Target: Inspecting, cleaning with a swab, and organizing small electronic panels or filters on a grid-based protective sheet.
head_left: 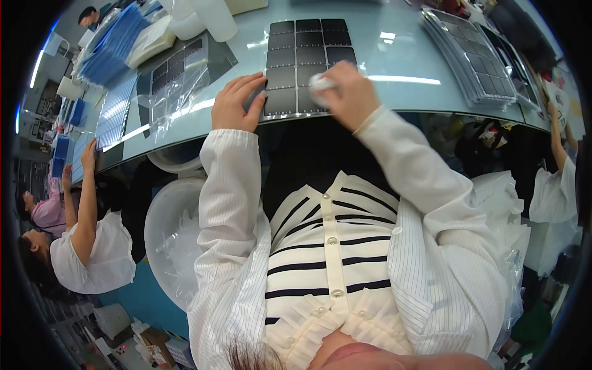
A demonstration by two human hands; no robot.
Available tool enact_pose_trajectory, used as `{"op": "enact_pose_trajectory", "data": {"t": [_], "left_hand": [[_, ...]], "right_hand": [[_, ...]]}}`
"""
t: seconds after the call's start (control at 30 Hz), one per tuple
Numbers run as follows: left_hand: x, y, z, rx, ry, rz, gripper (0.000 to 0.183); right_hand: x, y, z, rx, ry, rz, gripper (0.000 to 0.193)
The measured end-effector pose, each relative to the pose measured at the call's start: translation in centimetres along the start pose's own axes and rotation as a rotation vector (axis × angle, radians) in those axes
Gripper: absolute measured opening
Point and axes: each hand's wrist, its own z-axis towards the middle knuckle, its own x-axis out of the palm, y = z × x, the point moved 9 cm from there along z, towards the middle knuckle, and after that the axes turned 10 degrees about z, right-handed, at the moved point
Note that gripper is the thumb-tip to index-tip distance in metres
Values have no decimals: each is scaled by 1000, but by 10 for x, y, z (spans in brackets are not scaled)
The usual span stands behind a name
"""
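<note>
I see my left hand (236, 102) lying flat and released, fingers spread, pressing on the left edge of a dark gridded panel (305, 65) that sits at the near edge of the pale glass bench (394, 55). The panel is a sheet of dark square cells, three across and several deep, and its near edge comes right up to the bench edge in front of me. My right hand (345, 95) is clenched around a small white wad of cloth (319, 82), which it presses against the panel's lower right cells; the wad touches the panel surface, and only its left end shows past my fingers.

Toward the far right corner of the bench I make out a stack of gridded panels (468, 55), fanned slightly and well apart from the one under my hands. To the left of my panel lies another dark gridded sheet in a clear plastic bag (179, 80), crinkled and catching light. Beyond it, at the far left end of the bench, a pile of blue sheets (114, 46) rests beside two white plastic containers (203, 18).

Under the bench on my left stands a white tub (161, 225) with clear plastic wrap inside. A person in a white top (92, 253) reaches up to the bench's left edge.
</note>
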Motion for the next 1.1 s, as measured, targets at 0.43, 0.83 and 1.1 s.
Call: {"op": "enact_pose_trajectory", "data": {"t": [0.43, 0.83, 1.1], "left_hand": [[6, 3, 2, -26, 78, -54, 25], [13, 4, -1, -33, 93, -3, 26], [8, -4, -2, -130, 95, -76, 29]], "right_hand": [[0, -18, 0, 161, 224, 133, 13], [-45, -36, 0, 70, 112, -120, 15], [-148, -104, 9, 283, -205, -764, 25]]}}
